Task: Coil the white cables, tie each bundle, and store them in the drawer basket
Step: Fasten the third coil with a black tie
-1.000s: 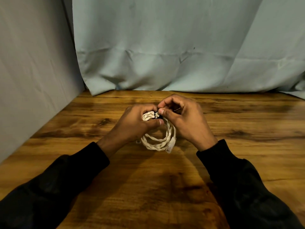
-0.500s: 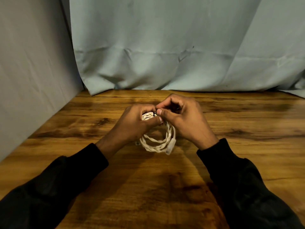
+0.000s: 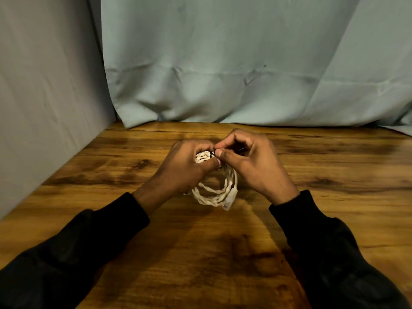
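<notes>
A white twisted cable (image 3: 215,194) is wound into a small coil at the middle of the wooden table (image 3: 223,253); its lower loops and a pale plug end rest on the wood. My left hand (image 3: 187,168) grips the top of the coil, thumb across the strands. My right hand (image 3: 252,166) pinches a thin black tie (image 3: 213,154) at the top of the coil, thumb and forefinger together. Most of the tie is hidden by my fingers. No drawer or basket is in view.
A pale blue-grey cloth (image 3: 245,74) hangs behind the table and down the left side (image 3: 44,108), its folds reaching the tabletop. My black sleeves (image 3: 334,253) cover both forearms.
Both hands stay on the coil. The right fingertips have shifted slightly at the black tie, of which less shows. The coil has barely moved.
</notes>
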